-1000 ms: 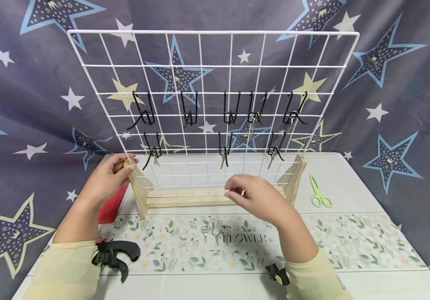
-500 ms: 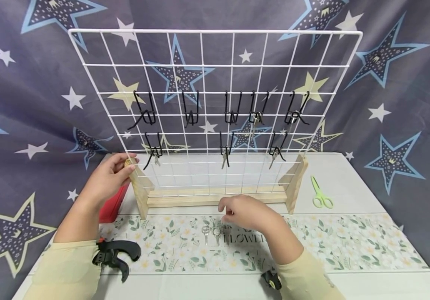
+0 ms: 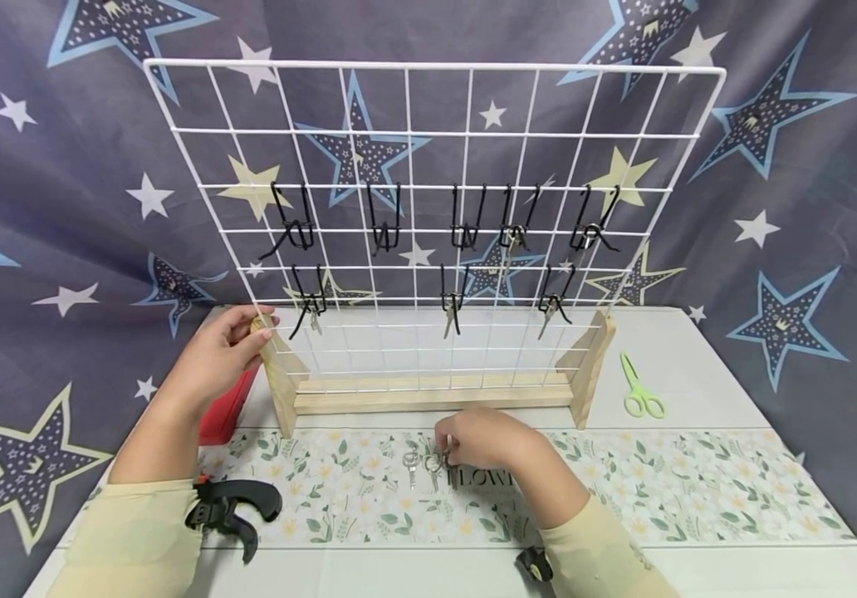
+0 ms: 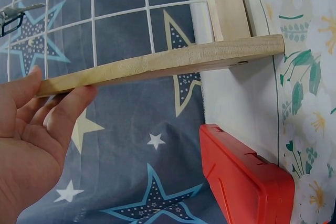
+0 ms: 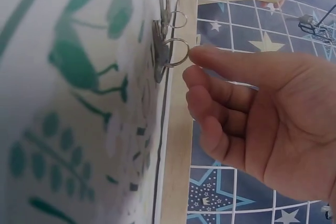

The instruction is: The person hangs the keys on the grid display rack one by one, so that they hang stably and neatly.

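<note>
Head view shows a person at a table (image 3: 697,390) covered by a white cloth with a flowered strip along its near edge. A white wire grid (image 3: 428,224) stands upright in a wooden stand (image 3: 428,392) toward the table's far edge, with black hooks (image 3: 384,218) clipped on; several hooks carry hanging keys.

The left hand (image 3: 215,361) grips the top of the stand's left upright, thumb on one side and fingers on the other, as the left wrist view (image 4: 31,135) confirms; this likely steadies the grid.

The right hand (image 3: 473,438) is down on the flowered strip just in front of the stand, at a small row of keys (image 3: 428,463) lying flat there. In the right wrist view its fingers (image 5: 231,66) are curled, with the forefinger tip at the ring of the nearest key (image 5: 173,51); whether it is pinched yet I cannot tell.

A red box (image 3: 225,407) lies at the left edge, green scissors (image 3: 638,386) lie toward the right edge, and a black clamp (image 3: 230,508) lies near the front left corner.
</note>
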Available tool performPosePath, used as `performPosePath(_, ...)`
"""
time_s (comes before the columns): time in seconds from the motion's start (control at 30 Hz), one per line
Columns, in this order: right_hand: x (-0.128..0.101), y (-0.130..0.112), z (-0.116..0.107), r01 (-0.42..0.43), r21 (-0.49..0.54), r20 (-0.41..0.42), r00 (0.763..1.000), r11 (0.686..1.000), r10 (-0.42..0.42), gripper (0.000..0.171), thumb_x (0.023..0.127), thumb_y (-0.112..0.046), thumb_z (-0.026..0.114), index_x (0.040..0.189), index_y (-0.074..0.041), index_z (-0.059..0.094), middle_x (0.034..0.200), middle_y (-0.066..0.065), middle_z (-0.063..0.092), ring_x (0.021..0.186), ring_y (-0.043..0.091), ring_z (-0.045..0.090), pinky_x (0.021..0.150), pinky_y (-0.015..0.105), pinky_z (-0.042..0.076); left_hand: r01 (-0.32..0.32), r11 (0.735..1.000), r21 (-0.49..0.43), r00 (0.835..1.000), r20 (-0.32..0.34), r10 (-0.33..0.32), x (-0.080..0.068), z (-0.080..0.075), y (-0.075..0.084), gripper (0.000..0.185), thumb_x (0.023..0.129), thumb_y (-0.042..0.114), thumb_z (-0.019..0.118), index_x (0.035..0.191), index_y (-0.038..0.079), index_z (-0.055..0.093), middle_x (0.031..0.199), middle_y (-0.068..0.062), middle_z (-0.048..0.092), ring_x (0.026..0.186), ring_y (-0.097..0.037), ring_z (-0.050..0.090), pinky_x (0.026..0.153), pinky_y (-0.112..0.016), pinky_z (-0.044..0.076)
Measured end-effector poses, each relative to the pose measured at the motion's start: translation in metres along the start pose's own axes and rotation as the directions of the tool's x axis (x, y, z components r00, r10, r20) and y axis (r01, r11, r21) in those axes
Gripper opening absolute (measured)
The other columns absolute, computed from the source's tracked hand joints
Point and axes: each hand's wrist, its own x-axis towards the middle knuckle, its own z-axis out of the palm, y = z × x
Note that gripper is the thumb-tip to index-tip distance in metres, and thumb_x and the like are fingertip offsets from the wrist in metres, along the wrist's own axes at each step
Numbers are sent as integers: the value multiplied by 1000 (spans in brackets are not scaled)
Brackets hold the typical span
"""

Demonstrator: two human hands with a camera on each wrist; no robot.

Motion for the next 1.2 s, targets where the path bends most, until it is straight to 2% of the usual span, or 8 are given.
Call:
performPosePath(0.23,2,3,6,-36,30,42,998,999,35,11,84,-12,71,84,-22,67,76,-13,61,68,8,52,66,26,46,-7,1000,-6,1000,2,7,2,1,0,42,104,20,49,143,3,44,138,-20,53,112,-7,56,82,-12,50)
performPosePath(0.4,3,3,7,-57,34,35,998,998,56,16,85,-10,70,78,-22,64,72,-13,58,64,7,49,62,25,43,-1,1000,6,1000,2,1,2,0,0,43,104,20,49,144,4,43,138,-20,53,114,-11,56,83,-13,51)
performPosePath(0.63,1,3,4,-64,39,11,998,997,64,19,88,-10,69,73,-21,64,69,-11,56,60,8,47,57,24,42,19,999,29,1000,2,-19,1,0,1,44,105,23,48,145,6,42,139,-19,52,121,-22,54,91,-27,53)
performPosePath(0.77,-1,3,0,-58,59,-5,998,997,58,17,88,-8,68,75,-18,68,71,-11,58,62,8,48,59,24,44,16,999,29,1000,1,-16,1,0,2,43,105,23,48,144,6,43,138,-19,53,116,-16,55,86,-19,53)
performPosePath(0.93,-2,2,-4,-19,37,-48,999,999,21,14,87,-3,65,82,-16,69,78,-9,62,71,8,54,68,26,49,12,999,32,1000,-4,-12,1,0,2,44,104,26,49,143,6,44,137,-19,54,109,-8,56,79,-12,51)
performPosePath(1.07,-2,1,-5,-17,13,-83,996,1000,18,16,86,1,62,87,-15,67,85,-6,63,76,9,55,72,27,50,17,999,37,1000,-4,-17,0,0,0,45,104,27,49,144,7,43,138,-19,54,111,-11,57,79,-13,51)
performPosePath(1.2,-2,2,-7,-6,2,-135,991,1000,6,16,87,-1,62,82,-16,63,83,-6,61,73,9,52,69,27,48,14,1000,24,1000,7,-14,0,0,-1,46,105,27,48,145,7,42,139,-19,52,115,-14,55,81,-13,51)
